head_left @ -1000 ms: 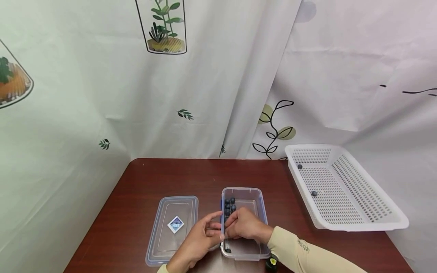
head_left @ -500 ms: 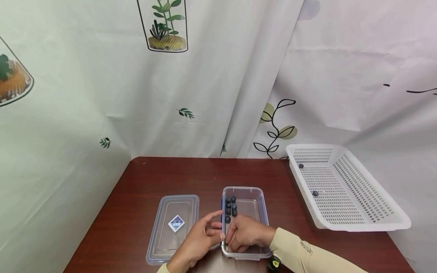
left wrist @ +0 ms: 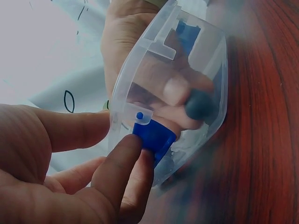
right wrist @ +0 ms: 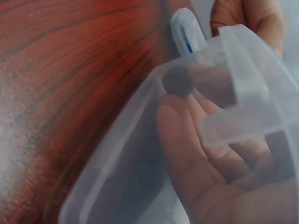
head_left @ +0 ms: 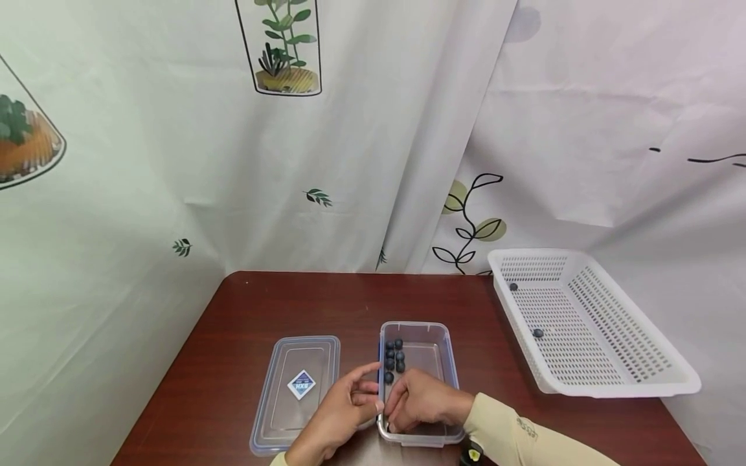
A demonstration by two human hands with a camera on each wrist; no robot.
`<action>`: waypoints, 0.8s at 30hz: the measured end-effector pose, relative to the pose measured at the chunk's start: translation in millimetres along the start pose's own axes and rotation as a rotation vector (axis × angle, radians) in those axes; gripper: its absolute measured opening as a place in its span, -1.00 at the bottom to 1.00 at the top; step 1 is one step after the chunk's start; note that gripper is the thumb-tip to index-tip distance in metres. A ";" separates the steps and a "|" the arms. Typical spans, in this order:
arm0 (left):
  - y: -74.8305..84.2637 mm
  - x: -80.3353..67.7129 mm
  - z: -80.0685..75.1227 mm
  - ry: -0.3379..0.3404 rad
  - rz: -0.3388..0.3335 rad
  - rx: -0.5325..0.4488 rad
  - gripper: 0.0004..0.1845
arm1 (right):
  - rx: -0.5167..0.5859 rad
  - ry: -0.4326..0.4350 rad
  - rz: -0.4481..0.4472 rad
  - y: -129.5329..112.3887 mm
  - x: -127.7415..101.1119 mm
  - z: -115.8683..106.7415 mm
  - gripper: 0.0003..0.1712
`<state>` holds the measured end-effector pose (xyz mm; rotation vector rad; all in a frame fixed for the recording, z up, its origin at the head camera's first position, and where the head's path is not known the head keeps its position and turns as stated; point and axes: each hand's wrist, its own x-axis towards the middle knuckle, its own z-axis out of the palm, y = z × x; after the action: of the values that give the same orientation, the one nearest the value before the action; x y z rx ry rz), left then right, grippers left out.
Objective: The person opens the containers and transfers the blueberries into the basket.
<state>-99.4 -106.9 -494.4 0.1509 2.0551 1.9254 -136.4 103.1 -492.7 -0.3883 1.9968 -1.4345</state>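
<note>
**Blueberry pinched in the near corner of the clear box**

On the dark red-brown wooden table (head_left: 262,310), from the head view: a clear rectangular plastic box with blue clips (head_left: 445,349) stood open near the front edge, with a short column of dark round blueberries (head_left: 394,358) along its left wall. Just left of it, flat on the table, lay the clear plastic lid with a blue diamond label (head_left: 300,385). Left hand (head_left: 338,417) set against the box's left wall near the front corner, index finger stretched over the rim, the other fingers loosely bent beside the wall. Right hand (head_left: 422,401) reached down inside the box's near end, fingers curled towards that same corner. Off to the right, overhanging the table edge, sat a white perforated plastic basket (head_left: 618,382) with two more dark berries on its floor.

From the left wrist view: left hand (left wrist: 56,182) pinched the box wall, thumb on one side, fingertips (left wrist: 128,147) pressed on the blue clip (left wrist: 154,137). Through the clear wall, seen blurred: the right hand's fingertips around a single dark blueberry (left wrist: 201,105).

From the right wrist view: right hand (right wrist: 205,158) inside the box, thumb and forefinger closed on that berry (right wrist: 177,81), close to the corner wall.
</note>
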 end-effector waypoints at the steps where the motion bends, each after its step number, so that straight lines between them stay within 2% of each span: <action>1: 0.0 0.2 0.1 0.000 0.003 0.000 -0.24 | 0.007 0.001 -0.012 -1.1 -0.4 -2.3 -0.77; 6: -1.7 1.8 1.1 0.004 0.009 -0.008 -0.23 | -0.006 0.028 -0.051 -12.7 -3.7 -16.8 -0.76; 10: -1.6 2.9 1.4 0.000 0.006 -0.008 -0.23 | -0.072 0.070 -0.095 -25.9 -7.5 -33.0 -0.71; 16: -0.8 3.2 0.9 -0.003 -0.003 -0.003 -0.22 | -0.115 0.157 -0.165 -47.8 -22.5 -73.5 -0.66; 20: -0.8 2.5 0.4 0.002 -0.003 -0.012 -0.22 | -0.146 0.266 -0.246 -59.6 -44.2 -110.1 -0.64; 24: -0.6 1.4 -0.6 -0.004 -0.001 -0.007 -0.22 | -0.142 0.426 -0.270 -62.1 -76.7 -147.6 -0.56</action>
<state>-100.8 -107.2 -495.2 0.1523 2.0448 1.9301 -182.3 233.3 -381.0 -0.4564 2.4729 -1.6523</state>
